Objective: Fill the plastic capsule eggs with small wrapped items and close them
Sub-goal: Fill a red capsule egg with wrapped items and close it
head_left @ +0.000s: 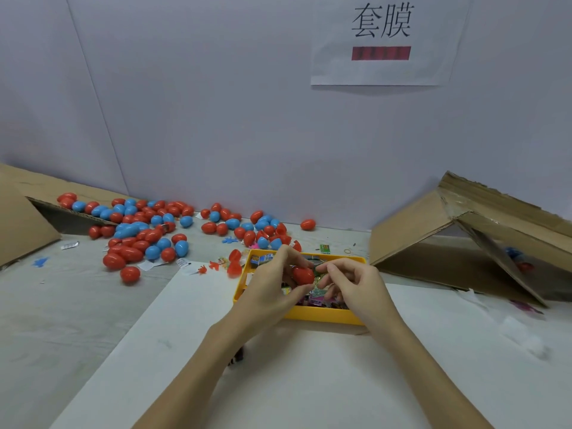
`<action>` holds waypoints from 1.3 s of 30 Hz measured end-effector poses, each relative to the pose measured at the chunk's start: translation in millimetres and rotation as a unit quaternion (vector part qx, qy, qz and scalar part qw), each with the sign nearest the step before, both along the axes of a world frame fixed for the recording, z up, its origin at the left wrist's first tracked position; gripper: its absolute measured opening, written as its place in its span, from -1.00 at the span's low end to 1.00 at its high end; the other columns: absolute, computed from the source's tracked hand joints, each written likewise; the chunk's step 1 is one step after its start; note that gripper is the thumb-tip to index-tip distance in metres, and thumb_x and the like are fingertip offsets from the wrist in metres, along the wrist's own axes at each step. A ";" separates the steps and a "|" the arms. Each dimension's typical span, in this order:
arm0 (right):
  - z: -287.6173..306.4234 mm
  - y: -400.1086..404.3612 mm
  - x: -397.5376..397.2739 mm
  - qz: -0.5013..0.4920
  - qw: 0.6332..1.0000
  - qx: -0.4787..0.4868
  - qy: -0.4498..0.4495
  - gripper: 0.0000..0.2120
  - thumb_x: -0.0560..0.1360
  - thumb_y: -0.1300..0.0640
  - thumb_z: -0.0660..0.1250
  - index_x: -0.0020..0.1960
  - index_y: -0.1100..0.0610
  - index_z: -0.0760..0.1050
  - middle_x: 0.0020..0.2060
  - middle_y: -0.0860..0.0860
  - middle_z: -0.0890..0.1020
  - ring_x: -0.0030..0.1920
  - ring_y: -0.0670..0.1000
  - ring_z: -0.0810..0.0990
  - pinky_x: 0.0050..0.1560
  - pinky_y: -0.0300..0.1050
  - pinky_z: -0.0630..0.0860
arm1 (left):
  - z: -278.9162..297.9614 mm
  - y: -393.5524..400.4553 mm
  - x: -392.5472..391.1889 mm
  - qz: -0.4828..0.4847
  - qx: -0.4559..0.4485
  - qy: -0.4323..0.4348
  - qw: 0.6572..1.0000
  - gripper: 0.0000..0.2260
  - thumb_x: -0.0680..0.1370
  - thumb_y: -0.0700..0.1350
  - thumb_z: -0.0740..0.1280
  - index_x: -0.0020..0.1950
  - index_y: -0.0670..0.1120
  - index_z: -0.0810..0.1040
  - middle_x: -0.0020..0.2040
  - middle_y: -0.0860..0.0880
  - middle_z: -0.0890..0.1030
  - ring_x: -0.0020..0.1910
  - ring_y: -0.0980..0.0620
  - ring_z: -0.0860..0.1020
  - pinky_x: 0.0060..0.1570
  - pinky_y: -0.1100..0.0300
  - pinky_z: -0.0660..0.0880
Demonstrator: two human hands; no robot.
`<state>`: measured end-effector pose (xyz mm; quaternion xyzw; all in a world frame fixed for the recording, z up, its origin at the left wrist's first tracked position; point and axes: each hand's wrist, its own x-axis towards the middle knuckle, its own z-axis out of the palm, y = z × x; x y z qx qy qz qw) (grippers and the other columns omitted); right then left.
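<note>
Head view, pale table, lilac wall, left grip clamped on red egg, right grip pinching wrapper

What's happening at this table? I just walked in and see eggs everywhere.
A person is filling plastic capsule eggs. The left hand grips a red egg over a yellow tray of small wrapped items, while the right hand pinches something at it; whether the egg is closed can't be told. A pile of red and blue eggs lies to the left, by a cardboard box.
</note>
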<state>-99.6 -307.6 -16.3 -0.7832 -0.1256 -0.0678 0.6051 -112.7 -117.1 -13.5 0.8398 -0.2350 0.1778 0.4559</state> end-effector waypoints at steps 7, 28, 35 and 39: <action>2.5 6.2 -6.1 0.030 1.000 0.006 -0.002 -0.67 0.45 -0.18 0.46 0.05 0.04 0.66 -0.17 -0.01 0.75 -0.27 0.00 0.71 -0.20 -0.18 0.64 | 2.1 1.6 -3.9 -0.023 0.010 -0.042 0.999 -0.55 0.52 -0.27 0.47 0.39 -0.04 0.55 0.12 -0.01 0.53 -0.11 0.02 0.58 -0.03 0.27 0.58; 4.8 -2.4 -4.0 0.029 0.999 0.029 0.008 -0.85 0.65 0.10 0.34 0.11 0.11 0.66 -0.16 -0.03 0.75 -0.21 -0.04 0.72 -0.31 -0.26 0.55 | -2.4 -9.4 -2.8 -0.001 -0.041 -0.078 0.996 -0.65 0.52 -0.19 0.51 0.29 -0.10 0.55 0.13 0.05 0.63 0.11 0.16 0.61 0.08 0.36 0.55; 6.4 2.1 -4.0 0.026 0.998 0.037 0.037 -0.71 0.68 -0.05 0.21 0.13 0.11 0.61 -0.19 -0.02 0.74 -0.32 -0.03 0.68 -0.41 -0.26 0.50 | -6.0 -9.7 -1.3 0.027 -0.029 -0.082 0.996 -0.72 0.58 -0.14 0.44 0.29 -0.07 0.59 0.04 0.12 0.61 0.03 0.19 0.58 -0.02 0.44 0.50; 3.9 -1.7 -2.9 0.047 0.998 0.027 0.015 -0.84 0.62 0.11 0.38 0.19 0.08 0.59 -0.11 0.01 0.75 -0.24 0.01 0.72 -0.38 -0.24 0.50 | -8.2 -8.5 -0.3 0.028 -0.023 -0.075 0.996 -0.69 0.60 -0.12 0.41 0.33 0.02 0.55 0.05 0.21 0.56 0.04 0.21 0.58 -0.02 0.45 0.51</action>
